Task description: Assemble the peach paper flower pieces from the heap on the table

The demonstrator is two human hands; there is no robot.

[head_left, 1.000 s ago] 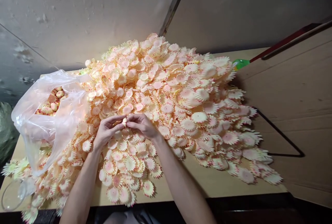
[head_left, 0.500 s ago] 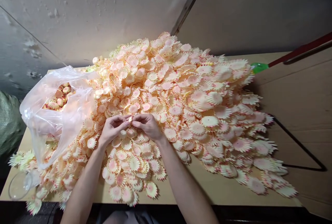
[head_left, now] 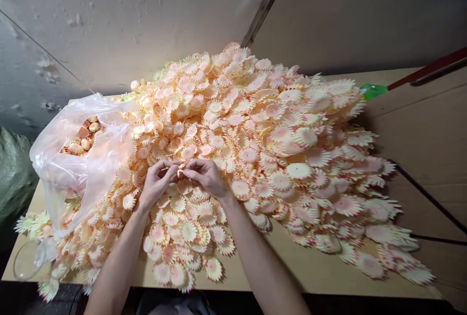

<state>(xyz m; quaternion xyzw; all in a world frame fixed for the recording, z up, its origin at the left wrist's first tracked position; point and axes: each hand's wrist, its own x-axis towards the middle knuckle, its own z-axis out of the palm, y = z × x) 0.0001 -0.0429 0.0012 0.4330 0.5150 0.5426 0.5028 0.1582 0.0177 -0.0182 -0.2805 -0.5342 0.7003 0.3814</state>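
A big heap of cream and pink artificial flower heads [head_left: 255,130] covers the wooden table [head_left: 310,269]. Over the heap's near left part, my left hand [head_left: 155,183] and my right hand [head_left: 207,176] meet fingertip to fingertip. Both pinch one small flower head [head_left: 180,172] between them. The fingers of each hand are curled in around it. My forearms run down to the bottom edge of the view.
A clear plastic bag [head_left: 78,159] with several flower heads inside lies at the left of the heap. A red rod with a green tip [head_left: 372,91] lies at the back right. A thin black wire [head_left: 426,198] crosses the cardboard at right. A clear round lid [head_left: 25,266] sits at the near left corner.
The view has drifted slightly, so the heap sits a little further right. My hands stay together on the small flower head, with only slight finger movement.
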